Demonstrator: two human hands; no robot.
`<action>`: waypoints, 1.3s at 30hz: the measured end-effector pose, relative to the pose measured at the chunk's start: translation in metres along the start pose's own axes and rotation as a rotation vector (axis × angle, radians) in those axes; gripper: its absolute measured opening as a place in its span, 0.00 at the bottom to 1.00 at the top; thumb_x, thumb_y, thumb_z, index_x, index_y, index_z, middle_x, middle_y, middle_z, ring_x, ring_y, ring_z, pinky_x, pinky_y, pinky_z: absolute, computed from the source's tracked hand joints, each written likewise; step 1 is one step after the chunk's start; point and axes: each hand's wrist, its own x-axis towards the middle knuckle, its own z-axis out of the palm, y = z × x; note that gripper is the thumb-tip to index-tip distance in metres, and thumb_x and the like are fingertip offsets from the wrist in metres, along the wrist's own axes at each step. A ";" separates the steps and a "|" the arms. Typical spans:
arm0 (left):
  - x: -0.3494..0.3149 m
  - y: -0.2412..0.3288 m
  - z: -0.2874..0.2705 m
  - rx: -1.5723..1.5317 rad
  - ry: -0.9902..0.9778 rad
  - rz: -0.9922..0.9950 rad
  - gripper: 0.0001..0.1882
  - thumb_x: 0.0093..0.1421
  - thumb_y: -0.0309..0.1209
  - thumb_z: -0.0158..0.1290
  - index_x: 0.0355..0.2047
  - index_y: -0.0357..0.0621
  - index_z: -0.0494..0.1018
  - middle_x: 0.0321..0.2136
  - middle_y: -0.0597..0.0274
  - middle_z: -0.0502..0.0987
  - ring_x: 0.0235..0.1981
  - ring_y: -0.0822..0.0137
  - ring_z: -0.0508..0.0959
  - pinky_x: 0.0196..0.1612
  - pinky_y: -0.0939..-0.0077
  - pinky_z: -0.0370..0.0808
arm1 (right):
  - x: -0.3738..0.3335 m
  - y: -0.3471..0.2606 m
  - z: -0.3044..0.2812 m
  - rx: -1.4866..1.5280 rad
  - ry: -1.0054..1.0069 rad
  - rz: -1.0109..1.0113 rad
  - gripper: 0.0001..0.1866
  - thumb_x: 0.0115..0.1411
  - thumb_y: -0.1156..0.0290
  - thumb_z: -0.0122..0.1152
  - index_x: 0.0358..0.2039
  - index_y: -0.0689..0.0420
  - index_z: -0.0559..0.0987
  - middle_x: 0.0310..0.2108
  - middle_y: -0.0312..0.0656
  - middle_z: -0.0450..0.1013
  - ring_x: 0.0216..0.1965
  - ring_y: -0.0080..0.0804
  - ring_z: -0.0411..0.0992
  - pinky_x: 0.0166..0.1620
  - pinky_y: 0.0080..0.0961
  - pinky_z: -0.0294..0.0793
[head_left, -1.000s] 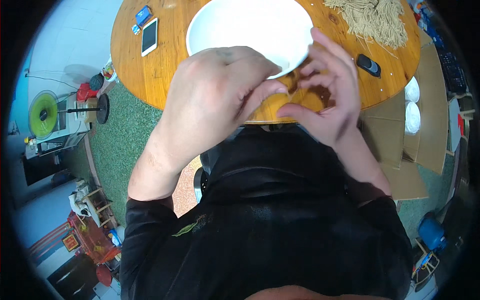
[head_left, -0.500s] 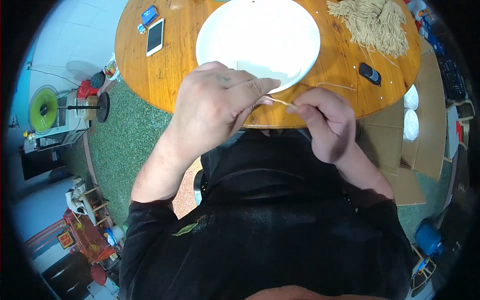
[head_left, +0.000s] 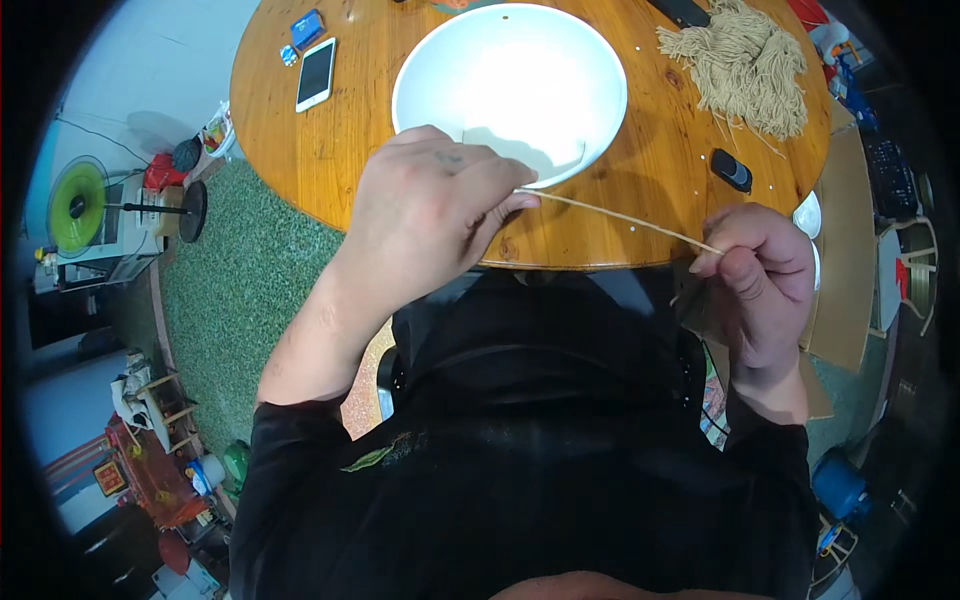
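Note:
A thin tan string [head_left: 630,218] runs straight and slanting between my two hands, just above the table's near edge. My left hand [head_left: 435,195] pinches one end between thumb and forefinger, beside the near rim of a large white basin [head_left: 500,70]. Whatever lies under its curled fingers is hidden. Off to the right and a little lower, my right hand [head_left: 765,275] grips the other end between thumb and fingertips. At the far right of the table lies a loose bundle of tan yarn [head_left: 745,75].
The round wooden table [head_left: 660,145] carries a white phone [head_left: 316,75], a small blue box [head_left: 307,30] and a small black device [head_left: 731,171]. A dark object [head_left: 682,10] touches the yarn's far side. Cardboard [head_left: 840,290] stands right; a green fan [head_left: 80,208] stands left.
My right hand has moved right and slightly down, away from the left, and a longer, straight stretch of string now shows between them. My left hand has stayed nearly in place.

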 end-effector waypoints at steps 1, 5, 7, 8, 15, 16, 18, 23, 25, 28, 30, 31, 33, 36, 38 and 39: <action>0.002 0.002 -0.002 -0.002 -0.001 -0.005 0.08 0.62 0.37 0.68 0.37 0.48 0.85 0.22 0.66 0.82 0.26 0.61 0.84 0.37 0.66 0.76 | 0.001 0.001 0.001 0.001 -0.003 0.004 0.10 0.74 0.68 0.65 0.39 0.63 0.84 0.34 0.38 0.81 0.36 0.24 0.77 0.42 0.20 0.74; 0.001 0.002 -0.001 -0.061 0.047 -0.031 0.08 0.63 0.37 0.67 0.37 0.47 0.86 0.25 0.65 0.83 0.28 0.59 0.83 0.38 0.64 0.74 | 0.006 0.002 0.003 0.009 0.041 0.046 0.12 0.74 0.64 0.65 0.39 0.62 0.83 0.34 0.38 0.80 0.36 0.24 0.77 0.43 0.20 0.74; -0.003 0.003 0.002 -0.048 0.040 0.021 0.10 0.63 0.39 0.67 0.37 0.47 0.86 0.26 0.66 0.83 0.28 0.61 0.83 0.38 0.65 0.73 | 0.010 -0.002 0.001 0.036 0.034 0.069 0.13 0.74 0.63 0.65 0.39 0.62 0.83 0.34 0.38 0.81 0.36 0.24 0.77 0.43 0.20 0.74; -0.003 0.006 0.001 -0.044 0.047 0.022 0.10 0.63 0.39 0.67 0.37 0.47 0.86 0.26 0.66 0.83 0.28 0.61 0.83 0.38 0.65 0.73 | 0.011 -0.005 -0.003 0.034 -0.016 0.061 0.14 0.74 0.62 0.66 0.38 0.62 0.83 0.34 0.38 0.81 0.36 0.24 0.77 0.42 0.20 0.73; 0.003 0.005 -0.013 -0.085 -0.080 0.028 0.08 0.61 0.36 0.68 0.37 0.48 0.85 0.28 0.66 0.83 0.33 0.64 0.83 0.45 0.65 0.70 | 0.021 -0.028 -0.014 0.161 -0.012 0.097 0.17 0.74 0.56 0.66 0.38 0.59 0.81 0.30 0.36 0.76 0.28 0.20 0.70 0.33 0.17 0.66; 0.002 0.003 -0.013 -0.131 -0.069 0.035 0.06 0.62 0.34 0.67 0.35 0.47 0.84 0.28 0.64 0.83 0.33 0.63 0.83 0.46 0.64 0.69 | 0.025 -0.024 -0.021 0.221 -0.025 0.104 0.17 0.74 0.57 0.65 0.39 0.60 0.80 0.30 0.35 0.75 0.27 0.19 0.68 0.31 0.17 0.63; 0.001 -0.002 -0.014 -0.178 -0.059 0.045 0.06 0.63 0.33 0.66 0.33 0.46 0.83 0.28 0.63 0.82 0.33 0.61 0.82 0.46 0.63 0.68 | 0.031 -0.021 -0.023 0.356 -0.032 0.155 0.17 0.76 0.58 0.62 0.38 0.61 0.78 0.30 0.32 0.71 0.24 0.16 0.60 0.27 0.17 0.56; -0.006 -0.031 -0.023 -0.239 -0.082 0.050 0.05 0.55 0.29 0.57 0.24 0.42 0.77 0.26 0.60 0.79 0.31 0.54 0.79 0.47 0.59 0.66 | 0.051 -0.020 -0.043 0.390 -0.038 0.258 0.20 0.75 0.55 0.61 0.37 0.61 0.77 0.28 0.31 0.67 0.24 0.15 0.57 0.26 0.15 0.53; -0.010 -0.045 -0.032 -0.222 -0.033 0.016 0.04 0.49 0.30 0.56 0.24 0.43 0.76 0.29 0.59 0.79 0.38 0.54 0.81 0.51 0.56 0.67 | 0.054 -0.018 -0.066 0.406 -0.118 0.284 0.20 0.73 0.53 0.64 0.36 0.60 0.77 0.26 0.31 0.66 0.22 0.14 0.56 0.25 0.15 0.53; -0.015 -0.066 -0.056 -0.060 -0.025 0.022 0.06 0.49 0.24 0.54 0.29 0.44 0.77 0.38 0.58 0.81 0.53 0.51 0.82 0.64 0.50 0.67 | 0.049 -0.016 -0.087 0.138 -0.230 0.281 0.20 0.69 0.55 0.68 0.33 0.61 0.79 0.25 0.33 0.71 0.21 0.15 0.64 0.25 0.14 0.59; -0.012 -0.079 -0.072 0.003 -0.044 0.009 0.09 0.52 0.19 0.55 0.34 0.42 0.78 0.45 0.56 0.83 0.59 0.48 0.81 0.66 0.49 0.69 | 0.040 -0.029 -0.080 0.048 -0.266 0.332 0.20 0.69 0.56 0.68 0.33 0.62 0.81 0.26 0.34 0.73 0.22 0.17 0.68 0.26 0.15 0.61; -0.011 -0.082 -0.074 -0.005 -0.047 0.012 0.09 0.52 0.19 0.55 0.34 0.42 0.78 0.45 0.56 0.83 0.59 0.48 0.81 0.66 0.49 0.69 | 0.038 -0.033 -0.075 -0.041 -0.305 0.380 0.20 0.69 0.56 0.68 0.33 0.64 0.83 0.27 0.36 0.76 0.23 0.18 0.71 0.27 0.16 0.64; -0.014 -0.084 -0.074 0.004 -0.043 -0.028 0.09 0.53 0.20 0.57 0.35 0.41 0.81 0.46 0.57 0.84 0.56 0.52 0.82 0.64 0.54 0.72 | 0.042 -0.018 -0.065 0.056 -0.408 0.344 0.19 0.71 0.60 0.65 0.35 0.66 0.85 0.29 0.39 0.78 0.25 0.21 0.74 0.29 0.17 0.68; -0.016 -0.087 -0.070 0.009 -0.053 -0.018 0.12 0.57 0.19 0.60 0.42 0.41 0.82 0.49 0.56 0.84 0.57 0.50 0.81 0.63 0.56 0.74 | 0.040 0.013 -0.043 0.329 -0.559 0.210 0.17 0.75 0.63 0.60 0.37 0.66 0.84 0.31 0.42 0.80 0.27 0.25 0.77 0.32 0.20 0.74; -0.016 -0.084 -0.066 -0.013 -0.030 -0.027 0.14 0.58 0.19 0.60 0.45 0.41 0.82 0.50 0.56 0.84 0.57 0.50 0.81 0.63 0.57 0.75 | 0.032 0.029 -0.012 0.600 -0.386 0.165 0.16 0.76 0.63 0.60 0.37 0.64 0.83 0.30 0.44 0.79 0.28 0.28 0.78 0.35 0.22 0.76; -0.015 -0.078 -0.066 0.053 0.091 -0.045 0.16 0.59 0.19 0.61 0.48 0.41 0.82 0.52 0.55 0.83 0.58 0.51 0.81 0.64 0.58 0.75 | 0.031 0.024 -0.014 0.766 -0.371 0.342 0.14 0.77 0.62 0.57 0.40 0.60 0.81 0.34 0.45 0.80 0.36 0.31 0.79 0.39 0.26 0.79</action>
